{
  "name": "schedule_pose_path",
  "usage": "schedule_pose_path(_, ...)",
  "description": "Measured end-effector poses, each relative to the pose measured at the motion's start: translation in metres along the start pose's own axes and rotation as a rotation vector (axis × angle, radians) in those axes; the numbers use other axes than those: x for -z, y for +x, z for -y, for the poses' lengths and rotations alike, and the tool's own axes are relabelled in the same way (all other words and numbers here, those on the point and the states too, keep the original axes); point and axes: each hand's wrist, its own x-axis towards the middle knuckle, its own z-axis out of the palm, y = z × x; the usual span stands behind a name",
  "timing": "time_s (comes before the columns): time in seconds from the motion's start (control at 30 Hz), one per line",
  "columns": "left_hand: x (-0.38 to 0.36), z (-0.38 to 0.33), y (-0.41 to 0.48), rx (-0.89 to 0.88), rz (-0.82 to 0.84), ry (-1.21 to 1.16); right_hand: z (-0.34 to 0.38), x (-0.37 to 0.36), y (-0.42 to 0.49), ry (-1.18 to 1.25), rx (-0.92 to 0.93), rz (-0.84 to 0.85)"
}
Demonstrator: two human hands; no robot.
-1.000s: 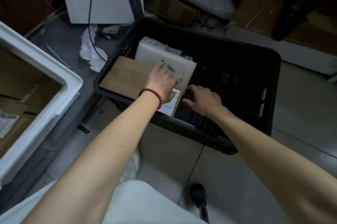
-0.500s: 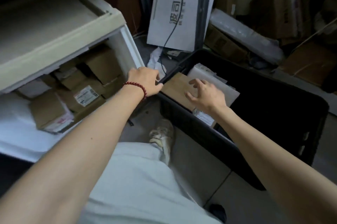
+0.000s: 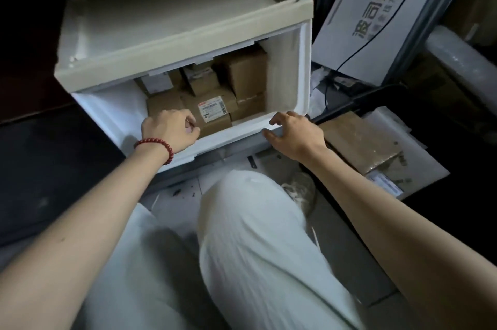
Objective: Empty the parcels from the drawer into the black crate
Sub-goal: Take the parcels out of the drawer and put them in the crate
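Observation:
The white drawer (image 3: pixel 243 129) stands pulled open with several cardboard parcels inside; one parcel (image 3: pixel 215 114) near the front carries a white label. My left hand (image 3: pixel 169 128), with a red bead bracelet, is inside the drawer, fingers curled against the left edge of the labelled parcel; whether it grips it is unclear. My right hand (image 3: pixel 295 134) hovers over the drawer's front right corner, fingers loosely spread and holding nothing. The black crate (image 3: pixel 347 107) is at the right and holds a flat brown parcel (image 3: pixel 360 141) lying on a white one (image 3: pixel 422 168).
The drawer sits in a cream cabinet (image 3: pixel 174 20). A white board with printed characters (image 3: pixel 376 15) and a black cable lean behind the crate. My knee in white trousers (image 3: pixel 255 235) and a shoe (image 3: pixel 301 191) lie between drawer and crate.
Both hands left the crate and swung left to the drawer. My left hand went from the drawer's corner into the drawer; my right hand moved from over the crate's parcels to the drawer's front corner.

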Motion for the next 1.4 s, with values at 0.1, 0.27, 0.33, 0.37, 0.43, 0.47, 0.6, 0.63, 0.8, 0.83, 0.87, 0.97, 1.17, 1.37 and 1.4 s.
schedule_pose_path(0.1,-0.011,0.015,-0.006,0.041,-0.024,0.000,0.017,-0.013,0.011,-0.005,0.029,0.025)
schedule_pose_path(0.27,-0.038,0.036,-0.009,0.135,-0.039,-0.033,0.039,-0.033,0.028,-0.019,0.049,0.041)
schedule_pose_path(0.33,-0.048,0.040,-0.004,0.168,-0.034,-0.049,0.046,-0.040,0.035,-0.019,0.040,0.043)
schedule_pose_path(0.37,-0.051,0.041,0.001,0.173,-0.053,-0.062,0.049,-0.043,0.039,-0.019,0.034,0.041)
schedule_pose_path(0.43,-0.055,0.038,0.012,0.164,-0.108,-0.120,0.054,-0.050,0.048,-0.014,0.027,0.043)
schedule_pose_path(0.47,-0.057,0.036,0.018,0.158,-0.122,-0.170,0.057,-0.053,0.054,-0.002,0.028,0.049)
schedule_pose_path(0.6,-0.067,0.032,0.038,0.202,-0.125,-0.296,0.072,-0.065,0.080,0.050,0.059,0.107)
schedule_pose_path(0.63,-0.070,0.034,0.042,0.219,-0.126,-0.291,0.076,-0.068,0.086,0.048,0.069,0.122)
schedule_pose_path(0.8,-0.083,0.045,0.059,0.286,-0.095,-0.167,0.089,-0.084,0.110,-0.002,0.106,0.141)
schedule_pose_path(0.83,-0.085,0.048,0.063,0.298,-0.092,-0.158,0.090,-0.087,0.114,-0.012,0.101,0.146)
schedule_pose_path(0.87,-0.086,0.049,0.066,0.308,-0.099,-0.144,0.089,-0.090,0.118,-0.014,0.091,0.151)
schedule_pose_path(0.97,-0.089,0.051,0.075,0.356,-0.142,-0.128,0.085,-0.099,0.128,0.013,0.049,0.168)
schedule_pose_path(1.17,-0.100,0.051,0.091,0.471,-0.206,-0.138,0.083,-0.116,0.134,0.073,0.044,0.189)
schedule_pose_path(1.37,-0.110,0.043,0.100,0.478,-0.245,-0.107,0.080,-0.120,0.135,0.095,0.060,0.169)
schedule_pose_path(1.4,-0.110,0.043,0.100,0.477,-0.249,-0.124,0.078,-0.119,0.135,0.104,0.053,0.162)
